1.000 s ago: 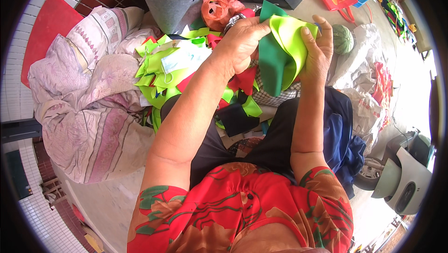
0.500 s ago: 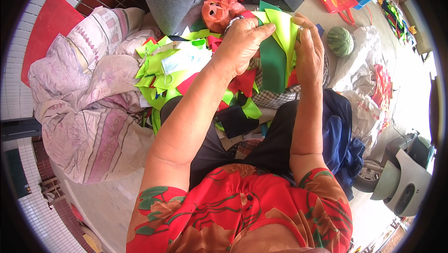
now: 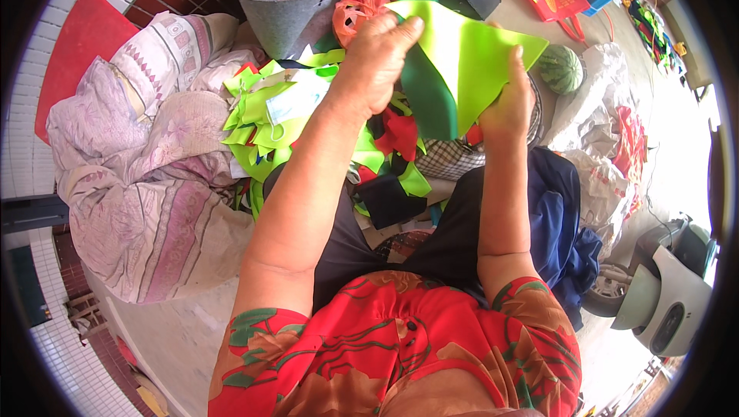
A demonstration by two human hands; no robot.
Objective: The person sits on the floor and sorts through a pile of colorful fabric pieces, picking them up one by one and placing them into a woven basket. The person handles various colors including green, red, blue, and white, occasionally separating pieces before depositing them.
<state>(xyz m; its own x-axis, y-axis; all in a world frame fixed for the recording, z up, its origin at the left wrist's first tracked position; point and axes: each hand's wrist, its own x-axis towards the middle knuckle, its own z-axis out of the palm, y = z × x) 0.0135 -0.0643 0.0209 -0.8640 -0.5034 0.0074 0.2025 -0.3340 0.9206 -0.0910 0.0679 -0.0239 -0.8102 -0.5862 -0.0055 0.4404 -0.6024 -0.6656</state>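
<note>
A bright yellow-green piece of cloth (image 3: 473,51) is spread between my hands above my knees. My left hand (image 3: 368,71) pinches its left edge with the thumb on top, together with a dark green piece of cloth (image 3: 428,94) that hangs underneath. On the other side, my right hand (image 3: 508,105) grips the right edge, thumb up. Left of my knees lies a heap of yellow-green scraps (image 3: 250,113) with a pale blue face mask (image 3: 296,101) on it. Red scraps (image 3: 397,134) and a black scrap (image 3: 391,200) lie below my hands, beside a checked cloth (image 3: 450,161).
Patterned bedding (image 3: 154,155) is bundled at the left. A grey felt bin (image 3: 281,5) and an orange-red net bag (image 3: 352,17) stand beyond my hands. To the right are a watermelon (image 3: 560,68), a white sack (image 3: 596,101), navy cloth (image 3: 554,209) and a scooter (image 3: 666,286).
The yellow-green cloth, folded narrow before, is now opened out wide. My left hand has shifted slightly left, and my right hand has closed on the cloth's right edge.
</note>
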